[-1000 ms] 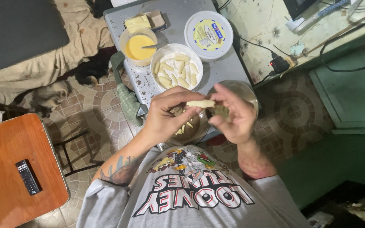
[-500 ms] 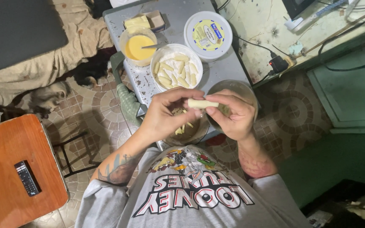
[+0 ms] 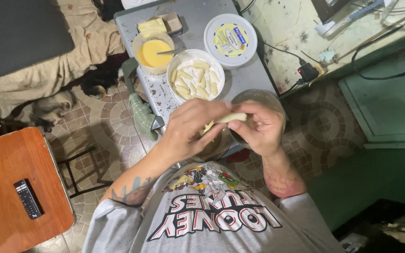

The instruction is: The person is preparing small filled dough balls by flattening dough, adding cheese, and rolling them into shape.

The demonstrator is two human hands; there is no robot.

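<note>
A lived-in room of a home, used for food preparation. Patterned floor tiles (image 3: 113, 122), worn and stained. Small grey folding worktop (image 3: 198, 18) set up as a makeshift kitchen station: bowl of yellow beaten liquid (image 3: 153, 51), white bowl of pale rolled sticks (image 3: 195, 77), round lidded tub (image 3: 230, 41), green cloth (image 3: 141, 110) hanging at its edge. Beside it a crumpled beige blanket (image 3: 71, 51) on the floor with a cat (image 3: 48, 110) lying by it. Orange wooden table (image 3: 10, 187) carrying a remote control (image 3: 26, 199). Power adapter (image 3: 308, 72) and cables against a scuffed wall.
</note>
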